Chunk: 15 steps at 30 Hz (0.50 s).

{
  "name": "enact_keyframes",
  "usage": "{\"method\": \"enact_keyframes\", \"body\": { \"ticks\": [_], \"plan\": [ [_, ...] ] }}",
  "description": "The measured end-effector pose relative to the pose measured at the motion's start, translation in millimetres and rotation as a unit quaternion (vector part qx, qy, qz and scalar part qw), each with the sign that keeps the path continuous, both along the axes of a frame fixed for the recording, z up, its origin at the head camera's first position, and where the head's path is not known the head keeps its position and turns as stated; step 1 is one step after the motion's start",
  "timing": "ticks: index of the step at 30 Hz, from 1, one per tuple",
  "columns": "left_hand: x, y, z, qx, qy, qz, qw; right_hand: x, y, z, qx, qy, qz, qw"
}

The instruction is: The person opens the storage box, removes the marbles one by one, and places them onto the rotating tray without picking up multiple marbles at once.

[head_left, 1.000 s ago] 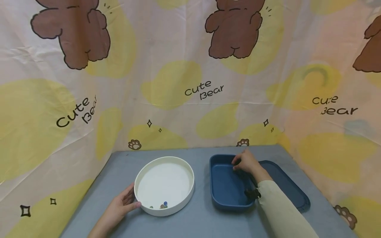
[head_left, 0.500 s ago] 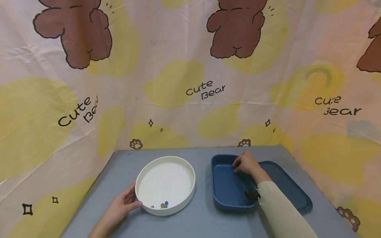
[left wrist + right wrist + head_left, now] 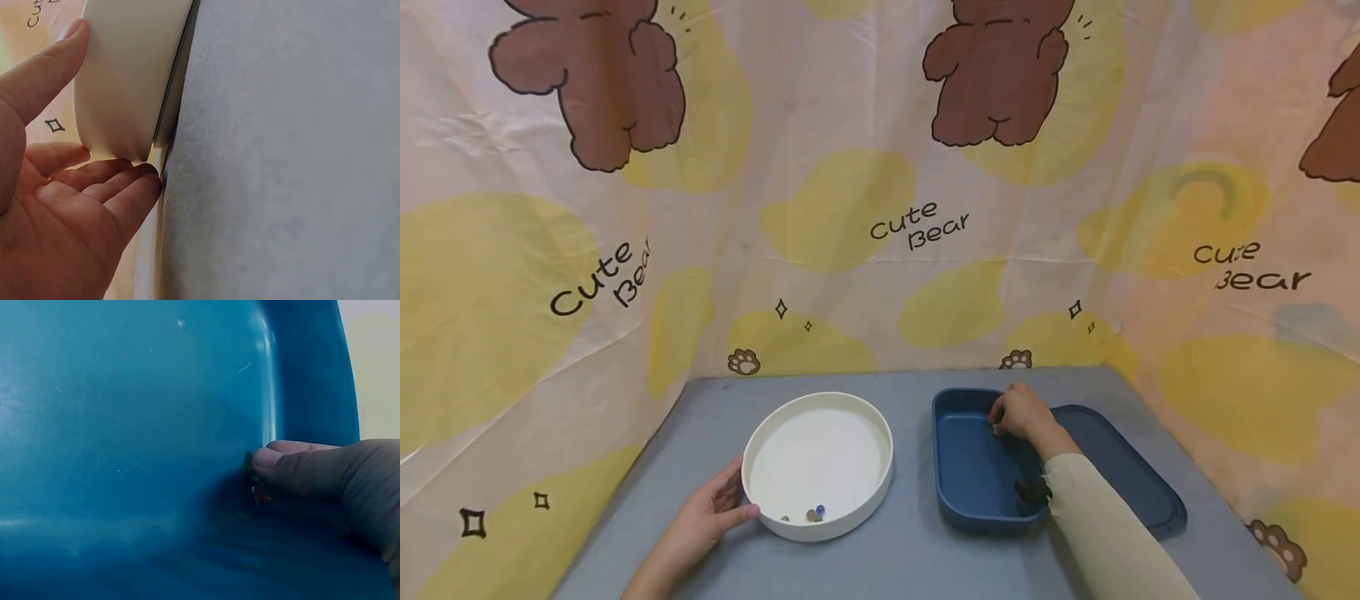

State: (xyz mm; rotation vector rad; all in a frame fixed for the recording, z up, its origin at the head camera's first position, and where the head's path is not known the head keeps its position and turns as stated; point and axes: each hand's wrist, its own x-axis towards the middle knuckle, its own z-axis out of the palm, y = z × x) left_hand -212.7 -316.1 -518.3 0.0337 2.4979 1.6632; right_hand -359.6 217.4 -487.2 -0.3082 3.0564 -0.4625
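My left hand (image 3: 703, 518) rests against the left side of a round white tray (image 3: 820, 450). In the left wrist view its thumb touches the tray's wall, and the fingertips meet the wall lower down. Several small glass marbles (image 3: 815, 514) lie inside the tray along its near side. My right hand (image 3: 1026, 414) reaches into the far right corner of a deep blue box (image 3: 973, 475). There, in the right wrist view, the thumb and fingers pinch a glass marble (image 3: 260, 495) with green and orange tints. Shadow and the thumb partly hide it.
A flat blue lid (image 3: 1127, 475) lies on the table to the right of the box, partly behind the right sleeve (image 3: 1112, 525). A black wrist strap (image 3: 1033, 490) hangs over the box. Printed cloth (image 3: 827, 225) walls surround the grey tabletop (image 3: 887, 567).
My right hand's fingers have drawn slightly closer together in the box's corner. The left hand stays against the tray, and the camera view has shifted a little.
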Motion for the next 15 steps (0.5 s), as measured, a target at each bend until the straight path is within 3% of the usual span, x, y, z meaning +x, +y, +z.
{"method": "enact_keyframes", "body": {
  "ticks": [6,15],
  "plan": [
    [0.6,0.2,-0.5,0.010,0.010,-0.012,0.9998,1.7,1.5,-1.2,-0.024,0.001,0.003,0.9997],
    [1.1,0.6,1.6,-0.004,0.000,-0.003,1.0000,-0.1,4.6,0.5,-0.063,0.022,0.019,0.9976]
  ]
}}
